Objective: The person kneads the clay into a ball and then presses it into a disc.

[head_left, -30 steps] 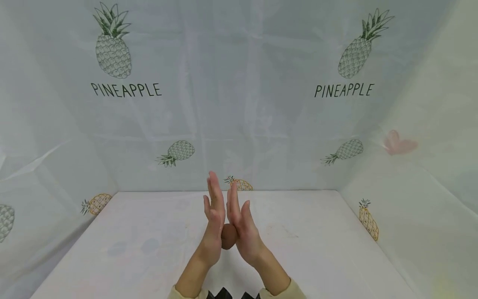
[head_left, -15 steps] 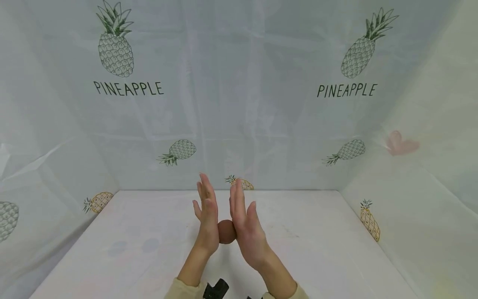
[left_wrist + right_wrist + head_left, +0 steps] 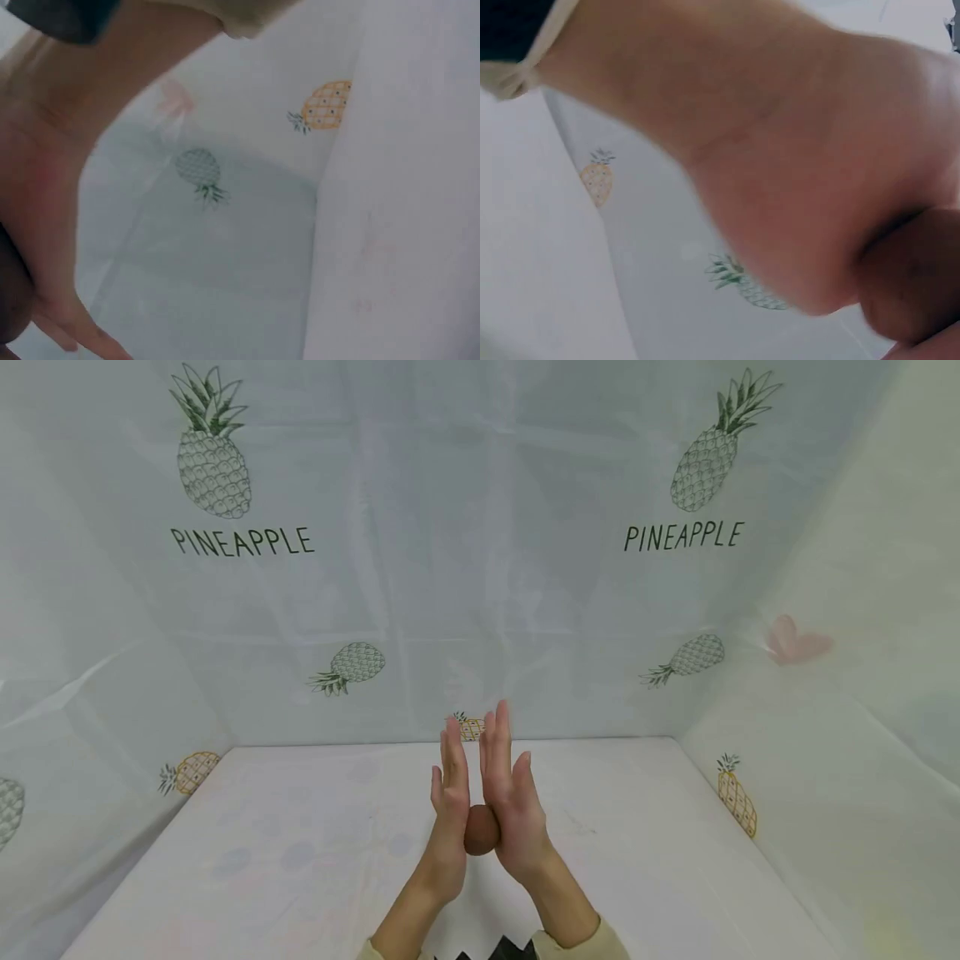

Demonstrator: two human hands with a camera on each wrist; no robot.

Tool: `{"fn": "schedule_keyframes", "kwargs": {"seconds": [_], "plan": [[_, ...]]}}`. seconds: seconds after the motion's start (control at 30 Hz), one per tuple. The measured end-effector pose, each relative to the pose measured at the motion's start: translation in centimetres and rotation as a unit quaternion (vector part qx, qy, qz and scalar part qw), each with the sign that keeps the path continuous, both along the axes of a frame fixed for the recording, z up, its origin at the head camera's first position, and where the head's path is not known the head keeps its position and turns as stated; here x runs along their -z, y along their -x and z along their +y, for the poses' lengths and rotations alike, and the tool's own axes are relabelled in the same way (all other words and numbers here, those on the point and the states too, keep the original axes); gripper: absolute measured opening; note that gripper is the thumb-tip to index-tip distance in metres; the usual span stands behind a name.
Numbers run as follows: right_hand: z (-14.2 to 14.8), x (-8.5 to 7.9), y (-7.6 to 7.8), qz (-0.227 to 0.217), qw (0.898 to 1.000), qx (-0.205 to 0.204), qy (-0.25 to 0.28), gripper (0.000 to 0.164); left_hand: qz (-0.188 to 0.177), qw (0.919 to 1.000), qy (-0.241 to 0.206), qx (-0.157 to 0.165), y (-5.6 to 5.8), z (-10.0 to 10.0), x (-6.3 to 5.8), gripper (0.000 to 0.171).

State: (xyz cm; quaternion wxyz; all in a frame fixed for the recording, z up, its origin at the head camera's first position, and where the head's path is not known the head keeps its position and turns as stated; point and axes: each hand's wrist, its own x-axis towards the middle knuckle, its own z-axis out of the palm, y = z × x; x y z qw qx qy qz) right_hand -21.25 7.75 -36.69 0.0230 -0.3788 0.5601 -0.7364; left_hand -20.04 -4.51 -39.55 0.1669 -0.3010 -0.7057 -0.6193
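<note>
I find my left hand (image 3: 452, 827) and my right hand (image 3: 519, 822) raised with palms facing and fingers extended straight, and a brown, rounded, smooth-surfaced ball (image 3: 482, 831) sits between the two lower palms, in contact with both; its material I cannot confirm. A flat white tabletop (image 3: 637, 843) lies beneath my hands and extends to either side of them. Beyond them stands a pale grey-white sheet (image 3: 450, 568) printed with green and orange pineapples, and a cream sleeve (image 3: 588, 943) is noted at the forearm behind my right hand.
</note>
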Motion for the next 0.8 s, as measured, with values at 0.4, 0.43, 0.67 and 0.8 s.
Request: {"fn": "schedule_keyframes", "kwargs": {"seconds": [0.4,0.43,0.67,0.8], "plan": [[-1.9,1.4,-0.2,-0.057,0.995,-0.054,-0.066,0.061,0.015,0.9969,-0.077,0.002,-0.3,-2.3,-1.6,0.067],[-2.0,1.4,-0.5,-0.063,0.994,-0.056,-0.072,0.061,0.006,0.9964,-0.084,-0.007,-0.2,-2.6,-1.7,0.067],[-2.8,0.6,-1.8,-0.041,0.994,-0.062,-0.076,0.061,-0.037,0.9935,-0.087,-0.063,0.8,-4.2,-1.8,0.063],[-2.5,0.2,-2.1,-0.008,0.997,-0.046,-0.056,0.064,-0.039,0.9943,-0.045,-0.089,1.1,-3.7,-1.6,0.062]]}}
